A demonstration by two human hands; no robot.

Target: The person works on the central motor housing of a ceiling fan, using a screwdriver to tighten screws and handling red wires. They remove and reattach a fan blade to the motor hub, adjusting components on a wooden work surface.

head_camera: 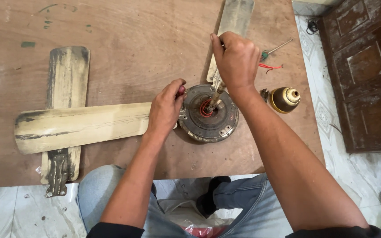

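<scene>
While the round, grimy metal ceiling-fan motor housing [209, 114] lies flat near the front edge of the brown wooden board [124, 48], the right hand [236, 59] is clenched around the top of the thin metal rod [217, 94] rising from its centre. Beside the rim, the left hand [166, 109] pinches a small red-tipped tool [181, 90], just above the yellowed, dirty fan blade [82, 127] joined to the housing. A brass-coloured bell-shaped cover [285, 99] rests just right of the motor.

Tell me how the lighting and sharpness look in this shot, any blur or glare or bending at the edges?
Head view: soft, even light, with faint shadows under the left hand and right hand; no strong glare on the fan motor; hands and the fan blade are sharp; the wooden board bows slightly towards the frame edges.
</scene>
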